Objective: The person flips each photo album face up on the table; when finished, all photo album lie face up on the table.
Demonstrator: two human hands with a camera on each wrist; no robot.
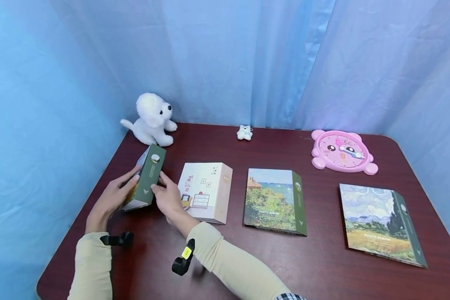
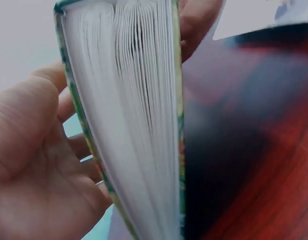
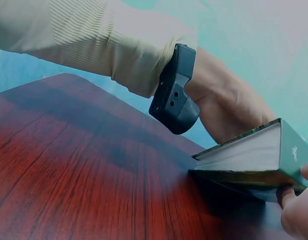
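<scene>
The left hand (image 1: 114,195) and right hand (image 1: 168,198) are gripping a thick, green-spined rectangular photo album (image 1: 151,173) between them, its long axis running near to far, over the dark red wooden desk's (image 1: 146,271) left side; beyond, a white plush dog (image 1: 150,114) is sitting.

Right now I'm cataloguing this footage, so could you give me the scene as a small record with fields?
Left hand: left hand grips the held album
Right hand: right hand holds the same album at its spine side
Held album: green spine, tilted
Row to its right: pale album, seaside album, field album
Far edge: white plush dog, small white figure, pink clock
Surface: dark red table
</scene>
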